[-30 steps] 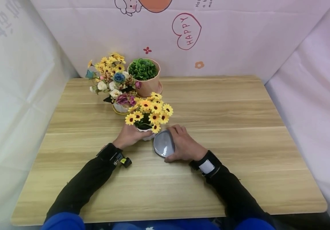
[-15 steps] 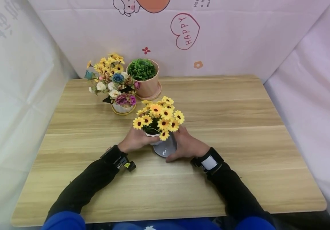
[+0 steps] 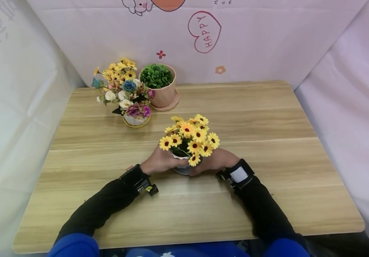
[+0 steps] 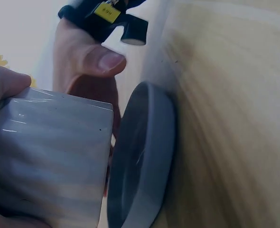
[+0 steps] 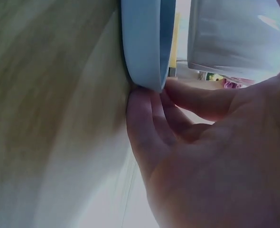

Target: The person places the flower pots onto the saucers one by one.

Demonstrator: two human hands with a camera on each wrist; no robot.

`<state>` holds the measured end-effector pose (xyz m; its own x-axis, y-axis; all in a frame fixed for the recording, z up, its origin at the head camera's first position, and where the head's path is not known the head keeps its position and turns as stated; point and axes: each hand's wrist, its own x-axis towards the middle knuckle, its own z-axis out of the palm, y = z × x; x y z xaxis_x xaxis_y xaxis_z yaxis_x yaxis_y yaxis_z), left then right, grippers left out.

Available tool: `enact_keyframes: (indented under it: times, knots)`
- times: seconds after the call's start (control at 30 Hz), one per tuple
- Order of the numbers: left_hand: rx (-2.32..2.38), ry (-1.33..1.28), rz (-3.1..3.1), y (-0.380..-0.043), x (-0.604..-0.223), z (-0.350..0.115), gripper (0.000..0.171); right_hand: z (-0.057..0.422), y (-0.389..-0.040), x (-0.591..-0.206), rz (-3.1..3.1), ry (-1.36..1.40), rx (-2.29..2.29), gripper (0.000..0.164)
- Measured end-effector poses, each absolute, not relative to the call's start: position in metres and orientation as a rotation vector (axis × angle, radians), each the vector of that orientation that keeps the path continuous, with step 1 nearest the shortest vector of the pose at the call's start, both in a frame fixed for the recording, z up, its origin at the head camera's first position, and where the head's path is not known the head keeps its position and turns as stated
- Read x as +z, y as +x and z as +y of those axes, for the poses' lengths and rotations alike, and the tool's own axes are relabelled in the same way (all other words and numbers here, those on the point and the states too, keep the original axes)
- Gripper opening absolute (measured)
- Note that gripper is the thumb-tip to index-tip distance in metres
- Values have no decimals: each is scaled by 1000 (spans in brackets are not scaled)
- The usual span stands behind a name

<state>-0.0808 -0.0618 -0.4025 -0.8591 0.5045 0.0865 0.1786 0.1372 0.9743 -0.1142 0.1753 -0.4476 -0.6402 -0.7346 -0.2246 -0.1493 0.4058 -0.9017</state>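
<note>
My left hand [image 3: 160, 160] grips a small white glazed flower pot [image 4: 50, 152] holding yellow daisy-like flowers [image 3: 192, 137]. Below the pot, a round grey saucer [image 4: 161, 147] lies on the table. A narrow gap shows between the pot's base and the saucer in both wrist views. My right hand [image 3: 218, 159] holds the saucer by its edge; in the right wrist view its fingertips [image 5: 142, 99] curl against the rim. From the head, flowers and hands hide most of the saucer.
On the wooden table [image 3: 268, 142], a pot of mixed artificial flowers [image 3: 126, 96] stands at the back left. Beside it is a pink pot [image 3: 165, 96] of green leaves on its own saucer. White cloth [image 3: 268, 43] hangs behind and at the sides.
My left hand has carried the flower pot rightward and slightly nearer, from beside the grey saucer to above it. My right hand has stayed at the saucer.
</note>
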Motion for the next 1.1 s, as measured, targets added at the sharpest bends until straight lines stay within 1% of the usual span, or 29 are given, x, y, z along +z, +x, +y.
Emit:
enact_keyframes:
  times: [0.1, 0.17, 0.33, 0.47, 0.6, 0.77, 0.9, 0.97, 1.1]
  knots:
    - [1769, 685, 2154, -80, -406, -58, 92, 177, -114, -446, 2031, -733, -1192, 92]
    - [1777, 691, 2141, -80, -411, -57, 91, 178, -114, -445, 2043, -730, -1173, 90]
    - [1788, 728, 2139, -85, -440, -56, 93, 177, -113, -443, 2042, -735, -1211, 89]
    - [1855, 737, 2061, -87, -455, -55, 94, 178, -110, -440, 2046, -713, -1247, 82]
    - [1888, 739, 2030, -86, -454, -52, 93, 181, -108, -438, 2104, -676, -1220, 81]
    - [1877, 748, 2046, -83, -443, -51, 92, 181, -108, -438, 2113, -674, -1208, 81]
    - [1877, 746, 2020, -81, -435, -53, 91, 185, -106, -440, 2154, -637, -1140, 84]
    - [1880, 755, 1997, -82, -435, -54, 90, 187, -106, -440, 2171, -629, -1119, 85]
    - [1855, 778, 2017, -86, -446, -54, 93, 186, -105, -441, 2165, -651, -1140, 83]
